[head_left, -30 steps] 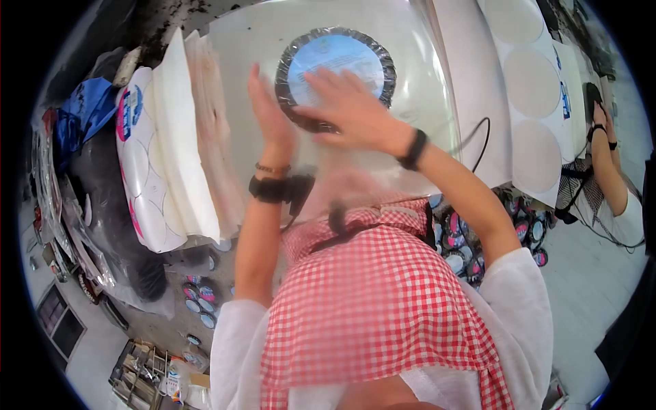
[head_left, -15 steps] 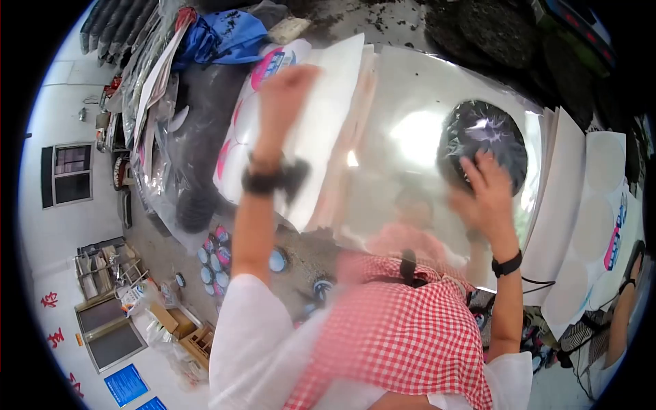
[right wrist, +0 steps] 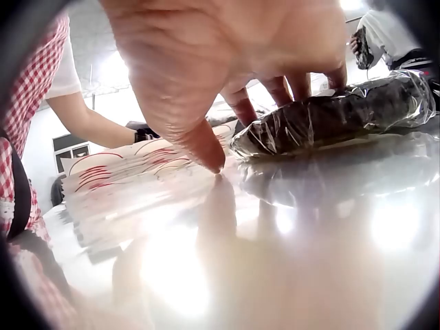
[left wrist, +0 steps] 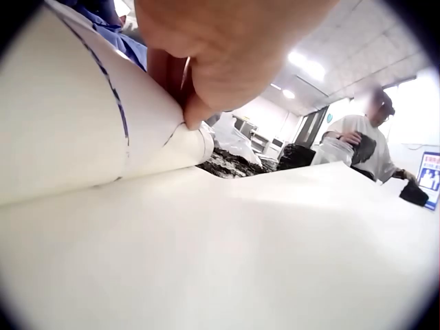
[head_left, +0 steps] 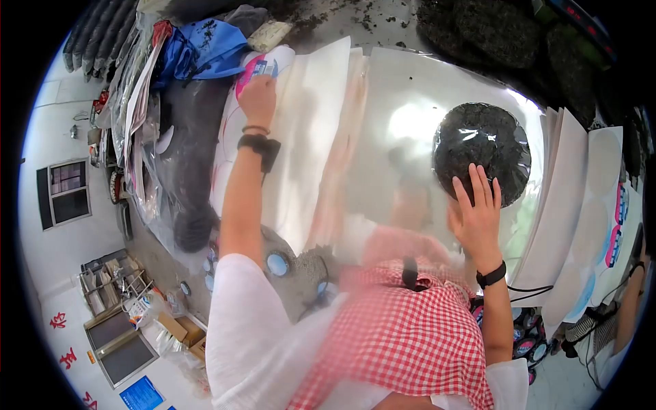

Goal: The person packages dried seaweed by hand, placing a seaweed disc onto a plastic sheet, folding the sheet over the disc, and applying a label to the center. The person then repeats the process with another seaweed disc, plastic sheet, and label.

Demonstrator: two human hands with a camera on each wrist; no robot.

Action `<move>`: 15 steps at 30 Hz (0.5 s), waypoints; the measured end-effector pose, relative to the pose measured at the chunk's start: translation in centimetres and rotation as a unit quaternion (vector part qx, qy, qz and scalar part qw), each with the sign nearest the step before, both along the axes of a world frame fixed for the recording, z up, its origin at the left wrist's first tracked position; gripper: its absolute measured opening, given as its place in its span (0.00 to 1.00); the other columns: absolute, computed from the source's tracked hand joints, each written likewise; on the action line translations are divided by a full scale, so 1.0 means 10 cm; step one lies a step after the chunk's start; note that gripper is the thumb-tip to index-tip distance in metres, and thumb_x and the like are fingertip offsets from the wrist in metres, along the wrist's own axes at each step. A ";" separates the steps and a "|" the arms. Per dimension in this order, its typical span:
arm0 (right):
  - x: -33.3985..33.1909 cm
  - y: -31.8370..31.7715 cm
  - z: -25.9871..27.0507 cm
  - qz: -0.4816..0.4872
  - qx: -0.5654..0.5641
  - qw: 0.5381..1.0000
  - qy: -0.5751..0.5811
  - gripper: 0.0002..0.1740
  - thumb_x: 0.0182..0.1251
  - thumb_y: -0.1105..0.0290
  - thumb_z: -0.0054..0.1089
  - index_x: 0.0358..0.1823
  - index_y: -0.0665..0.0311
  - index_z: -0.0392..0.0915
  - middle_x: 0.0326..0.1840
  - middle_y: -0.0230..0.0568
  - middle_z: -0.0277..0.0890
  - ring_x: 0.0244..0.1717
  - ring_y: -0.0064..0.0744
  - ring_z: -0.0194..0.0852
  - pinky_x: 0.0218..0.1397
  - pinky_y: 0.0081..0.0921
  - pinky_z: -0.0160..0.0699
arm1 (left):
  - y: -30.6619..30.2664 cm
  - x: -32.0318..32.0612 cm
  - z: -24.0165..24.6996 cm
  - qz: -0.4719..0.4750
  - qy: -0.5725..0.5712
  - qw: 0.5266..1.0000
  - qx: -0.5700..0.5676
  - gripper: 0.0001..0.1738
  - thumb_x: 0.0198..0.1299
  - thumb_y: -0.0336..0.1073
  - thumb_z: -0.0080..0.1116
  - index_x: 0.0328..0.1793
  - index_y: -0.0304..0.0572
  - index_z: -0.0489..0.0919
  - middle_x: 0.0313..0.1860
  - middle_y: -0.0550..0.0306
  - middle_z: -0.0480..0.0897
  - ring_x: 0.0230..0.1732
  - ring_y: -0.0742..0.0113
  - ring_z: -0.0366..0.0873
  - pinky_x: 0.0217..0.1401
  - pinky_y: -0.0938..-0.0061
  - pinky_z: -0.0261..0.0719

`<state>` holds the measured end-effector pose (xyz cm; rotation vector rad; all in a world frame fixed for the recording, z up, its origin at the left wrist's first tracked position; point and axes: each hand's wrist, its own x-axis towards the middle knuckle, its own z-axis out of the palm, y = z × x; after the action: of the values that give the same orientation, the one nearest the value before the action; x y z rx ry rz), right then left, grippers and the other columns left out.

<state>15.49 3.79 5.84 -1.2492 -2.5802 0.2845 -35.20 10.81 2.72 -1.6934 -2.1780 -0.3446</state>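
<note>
A round dark package [head_left: 482,147] in clear wrap lies flat on the shiny table surface [head_left: 383,116]. My right hand [head_left: 480,222] rests its extended fingertips on the package's near edge; in the right wrist view the thumb of that hand [right wrist: 227,62] touches the table beside the wrapped package [right wrist: 330,124]. Over on the left, my left hand [head_left: 258,100] is at the far end of a printed label sheet [head_left: 229,147]. The left wrist view has that hand [left wrist: 220,55] pinching the edge of the curled sheet [left wrist: 151,124] between thumb and fingers.
White paper sheets [head_left: 311,130] lie between the label sheet and the package. More round-label sheets [head_left: 594,219] are at the right. A blue bag [head_left: 208,51] and dark plastic-covered goods [head_left: 195,150] are at the left. Another person [left wrist: 371,134] is across the room.
My left hand has moved from beside the package to the label sheet and taken hold of it. The package's blue label no longer shows; its dark side faces up. The head view has shifted.
</note>
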 end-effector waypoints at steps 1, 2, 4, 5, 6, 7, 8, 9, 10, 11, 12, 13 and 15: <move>0.00 0.00 0.00 0.002 0.001 1.000 0.003 0.29 0.55 0.69 0.61 0.62 0.60 0.73 0.75 0.52 0.57 0.77 0.46 0.51 0.77 0.54 0.46 | 0.02 -0.03 0.04 0.007 -0.015 1.000 -0.017 0.11 0.59 0.41 0.61 0.41 0.43 0.84 0.44 0.56 0.85 0.39 0.54 0.83 0.43 0.63 0.80; 0.00 -0.01 0.00 0.003 0.004 1.000 0.006 0.29 0.55 0.69 0.61 0.62 0.60 0.73 0.75 0.52 0.57 0.77 0.46 0.51 0.77 0.54 0.46 | 0.03 -0.07 0.00 0.006 0.032 0.999 -0.033 0.11 0.59 0.41 0.61 0.40 0.42 0.84 0.44 0.57 0.85 0.37 0.53 0.83 0.41 0.62 0.80; 0.01 0.01 -0.02 0.005 0.012 1.000 0.011 0.30 0.55 0.70 0.61 0.62 0.60 0.73 0.75 0.52 0.57 0.77 0.46 0.51 0.77 0.53 0.45 | 0.03 -0.07 0.05 0.013 0.060 0.995 -0.076 0.12 0.58 0.41 0.62 0.41 0.42 0.85 0.44 0.57 0.85 0.39 0.53 0.83 0.43 0.62 0.80; 0.02 0.00 -0.03 0.005 0.014 1.000 0.010 0.31 0.54 0.70 0.62 0.64 0.60 0.72 0.76 0.52 0.57 0.77 0.47 0.51 0.77 0.53 0.45 | 0.03 -0.05 0.06 0.014 0.075 0.992 -0.099 0.12 0.58 0.41 0.62 0.41 0.42 0.85 0.44 0.56 0.85 0.40 0.53 0.83 0.44 0.62 0.80; 0.02 -0.01 -0.04 0.006 0.015 1.000 0.008 0.33 0.53 0.70 0.63 0.65 0.60 0.71 0.76 0.51 0.56 0.78 0.47 0.51 0.77 0.53 0.44 | 0.02 -0.01 0.06 -0.011 0.049 0.997 -0.063 0.12 0.58 0.41 0.62 0.41 0.42 0.85 0.44 0.56 0.85 0.41 0.53 0.83 0.45 0.62 0.80; 0.03 -0.01 -0.05 0.002 0.021 1.000 0.010 0.32 0.54 0.70 0.63 0.65 0.60 0.71 0.76 0.51 0.56 0.78 0.47 0.51 0.77 0.53 0.45 | -0.03 0.03 0.04 -0.033 0.022 0.999 -0.028 0.12 0.58 0.41 0.62 0.42 0.42 0.85 0.45 0.56 0.85 0.42 0.54 0.82 0.46 0.62 0.79; 0.02 -0.01 -0.08 0.000 0.026 1.000 0.013 0.32 0.54 0.70 0.63 0.64 0.60 0.71 0.76 0.51 0.56 0.77 0.47 0.51 0.77 0.53 0.45 | -0.07 0.05 0.02 -0.054 -0.005 0.999 0.007 0.12 0.57 0.41 0.63 0.42 0.42 0.85 0.45 0.55 0.85 0.43 0.54 0.82 0.48 0.62 0.79; 0.01 -0.01 -0.09 -0.001 0.031 0.999 0.016 0.32 0.54 0.70 0.63 0.64 0.60 0.71 0.76 0.51 0.56 0.77 0.47 0.51 0.77 0.53 0.45 | -0.08 0.07 -0.03 -0.049 0.004 0.998 0.026 0.13 0.57 0.41 0.63 0.42 0.42 0.85 0.46 0.55 0.85 0.44 0.54 0.82 0.49 0.63 0.79; 0.01 -0.02 -0.09 0.000 0.031 0.999 0.014 0.31 0.55 0.70 0.62 0.64 0.60 0.72 0.76 0.51 0.56 0.77 0.47 0.51 0.77 0.53 0.45 | -0.08 0.11 -0.09 -0.043 0.013 0.998 0.046 0.13 0.57 0.41 0.63 0.43 0.41 0.85 0.46 0.55 0.85 0.45 0.55 0.82 0.49 0.63 0.79; 0.00 -0.02 -0.08 0.000 0.031 0.999 0.011 0.31 0.55 0.70 0.62 0.64 0.60 0.72 0.76 0.51 0.56 0.77 0.47 0.51 0.77 0.53 0.45 | -0.08 0.14 -0.14 -0.037 0.021 0.997 0.066 0.13 0.57 0.41 0.63 0.43 0.41 0.84 0.47 0.55 0.84 0.46 0.55 0.81 0.50 0.63 0.79; 0.00 -0.02 -0.07 -0.002 0.032 0.999 0.008 0.31 0.55 0.70 0.62 0.64 0.60 0.72 0.76 0.51 0.57 0.77 0.47 0.51 0.77 0.53 0.45 | -0.06 0.17 -0.13 -0.024 0.025 0.997 0.073 0.12 0.56 0.40 0.63 0.41 0.42 0.85 0.45 0.56 0.85 0.43 0.54 0.82 0.48 0.64 0.79; 0.02 -0.03 -0.07 -0.001 0.030 1.000 0.006 0.30 0.56 0.70 0.62 0.64 0.60 0.72 0.76 0.51 0.57 0.77 0.47 0.52 0.77 0.52 0.45 | -0.05 0.17 -0.10 -0.010 0.000 0.999 0.050 0.11 0.56 0.40 0.63 0.40 0.43 0.85 0.44 0.56 0.85 0.42 0.53 0.82 0.47 0.64 0.79; 0.02 -0.01 -0.08 0.002 0.029 1.000 0.008 0.30 0.56 0.70 0.62 0.64 0.60 0.72 0.76 0.51 0.57 0.77 0.47 0.52 0.77 0.52 0.45 | 0.00 0.08 -0.01 0.015 -0.046 0.999 0.008 0.09 0.57 0.40 0.62 0.38 0.44 0.86 0.42 0.56 0.85 0.40 0.53 0.82 0.44 0.64 0.80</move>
<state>15.69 3.67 5.04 -1.2177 -2.5590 0.2181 -34.42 10.81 2.62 -1.6644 -2.2573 -0.4395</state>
